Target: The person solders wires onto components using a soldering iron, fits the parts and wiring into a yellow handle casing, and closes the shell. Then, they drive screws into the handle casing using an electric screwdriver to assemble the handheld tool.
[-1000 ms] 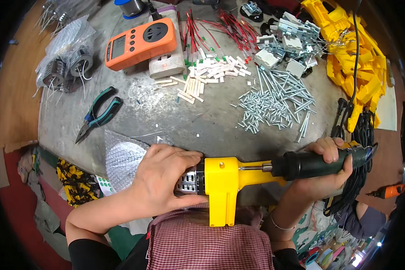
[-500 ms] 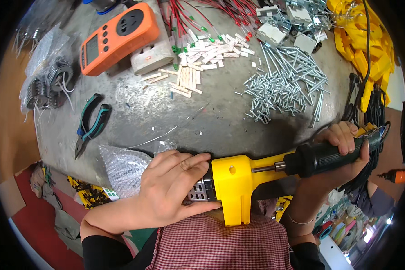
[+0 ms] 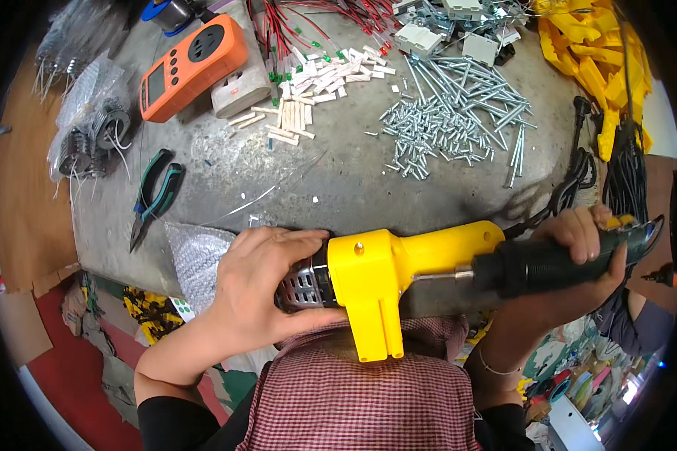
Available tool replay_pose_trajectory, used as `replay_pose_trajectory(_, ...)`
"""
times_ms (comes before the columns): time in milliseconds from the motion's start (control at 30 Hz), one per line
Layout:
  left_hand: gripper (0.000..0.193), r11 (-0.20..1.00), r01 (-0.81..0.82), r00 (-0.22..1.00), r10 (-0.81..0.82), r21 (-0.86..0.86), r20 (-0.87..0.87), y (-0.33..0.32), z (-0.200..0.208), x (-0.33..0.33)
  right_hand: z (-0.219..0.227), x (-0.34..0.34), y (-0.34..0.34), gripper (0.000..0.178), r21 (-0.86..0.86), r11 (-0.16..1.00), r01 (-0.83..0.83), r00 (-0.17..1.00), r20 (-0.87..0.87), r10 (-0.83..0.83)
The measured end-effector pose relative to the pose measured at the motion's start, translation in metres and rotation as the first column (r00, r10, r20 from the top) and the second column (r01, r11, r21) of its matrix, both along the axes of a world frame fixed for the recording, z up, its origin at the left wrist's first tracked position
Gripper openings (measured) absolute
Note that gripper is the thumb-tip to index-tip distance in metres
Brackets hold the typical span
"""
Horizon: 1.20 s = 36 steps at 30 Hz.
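My left hand (image 3: 250,278) wraps round the perforated metal barrel (image 3: 306,287) of a yellow plastic tool housing (image 3: 365,263), held over the table's near edge. The housing's yellow handle (image 3: 451,244) points right, and a stubby block juts down toward my checked apron (image 3: 361,398). A dark green electric screwdriver (image 3: 523,269) lies nearly level in the grip of my right hand (image 3: 583,239). Its thin bit (image 3: 432,276) points left at the housing, just below the handle; whether the tip touches a screw there, I cannot tell. Bubble wrap (image 3: 195,263) lies beside my left hand.
Long-nose pliers (image 3: 156,197) lie at left, near bubble-wrapped coils (image 3: 90,146). Further back are an orange meter (image 3: 192,68), white strips (image 3: 316,83), red wires (image 3: 320,19) and a heap of screws (image 3: 444,128). Yellow shells (image 3: 594,60) and black cables (image 3: 626,177) sit at right.
The yellow housing has tilted, so its handle shows more fully above the bit. The screwdriver now points at a spot lower on the housing. The whole view has shifted slightly.
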<state>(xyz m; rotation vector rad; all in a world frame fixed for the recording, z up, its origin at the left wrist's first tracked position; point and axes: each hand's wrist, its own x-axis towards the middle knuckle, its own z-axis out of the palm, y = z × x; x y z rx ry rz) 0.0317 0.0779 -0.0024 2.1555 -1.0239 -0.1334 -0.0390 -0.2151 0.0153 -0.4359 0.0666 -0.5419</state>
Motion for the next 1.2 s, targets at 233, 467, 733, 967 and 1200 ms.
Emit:
replay_pose_trajectory(233,0.069,1.0,0.002,1.0,-0.003,0.016,0.027,0.002,-0.003,-0.003,-0.014,-0.012,0.006,0.03,0.061,0.998,0.023,0.999,-0.04,-0.021)
replay_pose_trajectory(467,0.08,0.983,0.055,0.994,-0.072,0.177,0.088,-0.002,0.003,-0.006,-0.023,-0.009,0.007,0.027,0.135,0.991,-0.026,0.999,0.038,0.021)
replay_pose_trajectory(733,0.08,0.993,0.091,0.99,-0.099,0.078,0.105,-0.004,-0.002,-0.003,-0.037,-0.001,-0.003,0.026,0.125,0.988,-0.093,0.988,0.136,0.076)
replay_pose_trajectory(967,0.079,0.993,0.093,0.99,-0.1,0.075,0.097,-0.006,-0.001,-0.004,-0.032,-0.004,0.002,0.024,0.143,0.985,-0.095,0.985,0.156,0.073)
replay_pose_trajectory(1200,0.079,0.995,0.077,0.994,-0.081,0.058,0.068,-0.004,-0.001,-0.005,-0.027,-0.002,0.011,0.025,0.15,0.984,-0.101,0.987,0.14,0.08)
